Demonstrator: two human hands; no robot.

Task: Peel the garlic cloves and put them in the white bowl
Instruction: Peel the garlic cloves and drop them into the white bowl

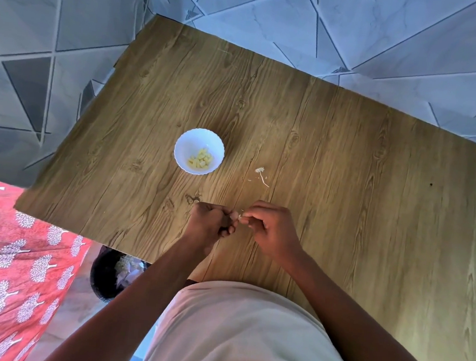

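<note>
Left hand [209,223] and right hand [270,228] pinch one small pale garlic clove [239,217] near the wood-grain table's [346,160] near edge — scalloped white bowl [199,151] mid-table, well apart.

Wood-grain table [333,148] against wall of grey geometric tiles [72,25]. Red cloth with white tree print [11,262] lower left. Dark bin [107,275] beside the table's near edge, pale scraps [127,268] inside. Person's light-coloured garment [233,336] fills bottom centre.

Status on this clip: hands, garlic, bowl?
Left hand grips garlic clove; right hand pinches its skin. White bowl holds peeled cloves. Nothing blocking.
</note>
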